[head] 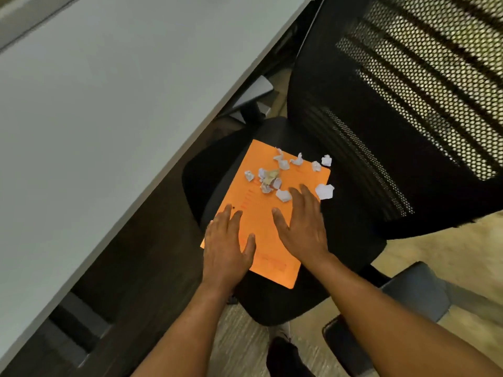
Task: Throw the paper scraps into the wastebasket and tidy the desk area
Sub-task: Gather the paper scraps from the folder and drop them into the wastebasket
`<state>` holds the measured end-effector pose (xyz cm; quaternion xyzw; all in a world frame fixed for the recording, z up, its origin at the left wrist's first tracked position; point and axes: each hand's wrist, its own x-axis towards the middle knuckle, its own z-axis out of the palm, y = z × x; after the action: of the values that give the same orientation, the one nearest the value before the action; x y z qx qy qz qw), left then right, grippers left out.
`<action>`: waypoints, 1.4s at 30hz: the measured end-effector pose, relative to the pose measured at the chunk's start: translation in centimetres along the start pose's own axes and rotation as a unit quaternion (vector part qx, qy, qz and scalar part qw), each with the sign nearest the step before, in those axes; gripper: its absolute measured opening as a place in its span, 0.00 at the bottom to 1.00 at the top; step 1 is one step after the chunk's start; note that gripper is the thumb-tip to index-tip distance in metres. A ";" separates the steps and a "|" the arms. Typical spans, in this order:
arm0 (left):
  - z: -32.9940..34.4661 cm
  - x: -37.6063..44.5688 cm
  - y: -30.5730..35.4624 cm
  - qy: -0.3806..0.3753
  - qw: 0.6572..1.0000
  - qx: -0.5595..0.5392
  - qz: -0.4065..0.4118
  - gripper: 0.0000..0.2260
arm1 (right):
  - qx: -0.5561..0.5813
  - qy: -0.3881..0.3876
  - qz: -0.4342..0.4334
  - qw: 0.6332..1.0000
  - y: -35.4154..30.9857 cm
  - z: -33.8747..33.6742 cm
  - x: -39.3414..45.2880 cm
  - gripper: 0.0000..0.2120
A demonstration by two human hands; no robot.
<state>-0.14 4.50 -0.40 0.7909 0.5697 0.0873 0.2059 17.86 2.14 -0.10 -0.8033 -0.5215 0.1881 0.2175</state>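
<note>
Lying on orange folder (268, 235): paper scraps (272, 178); both hands flat.

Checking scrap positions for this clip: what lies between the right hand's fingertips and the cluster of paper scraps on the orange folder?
In the head view, one white crumpled scrap lies beside the right hand, short of the cluster on the orange folder.

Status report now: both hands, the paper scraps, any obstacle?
Left hand and right hand open, flat over orange envelope. Paper scraps on envelope, some on chair seat. Wastebasket not in view.
</note>
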 end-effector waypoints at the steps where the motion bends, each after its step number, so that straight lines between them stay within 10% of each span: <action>1: 0.4 1.2 0.4 -0.009 1.000 0.003 -0.001 0.30 | -0.007 0.003 0.017 1.000 1.2 -0.3 1.1 0.32; 14: 5.1 12.9 0.9 -0.048 0.997 0.058 0.013 0.49 | -0.049 0.002 0.052 0.997 11.4 1.1 13.7 0.35; 35: 8.9 17.3 2.9 -0.023 0.995 0.040 0.084 0.40 | -0.050 0.056 -0.146 0.986 9.9 3.3 14.0 0.22; 42: 9.7 17.7 2.6 -0.015 0.995 0.056 0.080 0.40 | -0.020 -0.025 -0.067 0.997 10.1 3.9 18.1 0.40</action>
<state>11.65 18.19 -9.70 0.8453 0.5055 0.0596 0.1625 30.42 15.71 -10.20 -0.7659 -0.5828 0.1828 0.2008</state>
